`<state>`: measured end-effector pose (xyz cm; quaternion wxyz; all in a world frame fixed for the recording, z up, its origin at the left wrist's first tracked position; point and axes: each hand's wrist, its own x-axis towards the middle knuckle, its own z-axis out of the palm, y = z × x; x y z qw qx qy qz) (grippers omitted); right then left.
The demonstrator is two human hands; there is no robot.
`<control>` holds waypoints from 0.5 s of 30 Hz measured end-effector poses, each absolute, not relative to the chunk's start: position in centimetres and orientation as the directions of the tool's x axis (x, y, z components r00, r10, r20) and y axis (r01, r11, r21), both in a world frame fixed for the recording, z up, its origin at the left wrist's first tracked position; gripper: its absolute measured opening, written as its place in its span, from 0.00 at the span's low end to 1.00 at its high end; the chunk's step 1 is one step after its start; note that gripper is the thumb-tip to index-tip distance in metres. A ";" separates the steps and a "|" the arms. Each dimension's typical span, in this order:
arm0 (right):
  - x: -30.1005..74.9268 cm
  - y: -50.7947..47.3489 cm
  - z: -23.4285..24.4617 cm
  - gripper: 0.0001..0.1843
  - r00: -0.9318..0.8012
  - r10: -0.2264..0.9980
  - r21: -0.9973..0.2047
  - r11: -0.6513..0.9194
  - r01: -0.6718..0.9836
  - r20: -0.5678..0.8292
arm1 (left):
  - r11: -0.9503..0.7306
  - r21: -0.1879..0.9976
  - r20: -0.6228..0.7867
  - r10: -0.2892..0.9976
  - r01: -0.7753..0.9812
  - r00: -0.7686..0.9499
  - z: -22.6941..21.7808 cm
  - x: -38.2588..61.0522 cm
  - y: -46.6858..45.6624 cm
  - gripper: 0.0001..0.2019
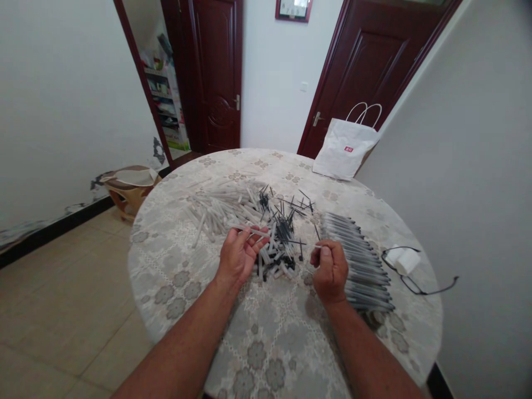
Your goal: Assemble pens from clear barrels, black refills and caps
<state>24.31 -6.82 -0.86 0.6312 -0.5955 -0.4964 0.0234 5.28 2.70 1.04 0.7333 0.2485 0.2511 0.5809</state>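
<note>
My left hand (241, 252) pinches a whitish pen barrel (254, 231) between thumb and fingers, its other fingers loosely curled. In my right hand (330, 269), thumb and forefinger close on the pale end of a thin pen refill (317, 246). A dark stretch, apparently of that refill, points toward the barrel; whether it enters the barrel is too small to tell. Between the hands lie a heap of dark-filled refills (284, 227) and a pile of black and whitish short pen parts (276, 266). Beyond my left hand spread many loose whitish barrels (220, 208). Rows of assembled-looking pens (359, 260) lie beside my right hand.
A round table with a flowered cloth (257, 316) carries everything. Black-framed glasses (419, 291) and a white roll or wad (405, 260) lie at the right. A white paper bag (344, 147) stands at the far edge. A wooden stool (128, 194) is at the left.
</note>
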 end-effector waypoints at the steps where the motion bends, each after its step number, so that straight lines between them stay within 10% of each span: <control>1: 24.3 -6.8 -0.9 0.12 0.511 0.618 -0.777 0.290 0.558 0.597 | 0.196 0.660 -0.081 0.978 -0.725 0.191 1.1 5.3 2.7 0.14; 15: 24.3 -6.8 -1.1 0.12 0.510 0.627 -0.784 0.291 0.549 0.590 | 0.233 0.624 -0.095 0.970 -0.746 0.224 1.2 5.4 2.4 0.13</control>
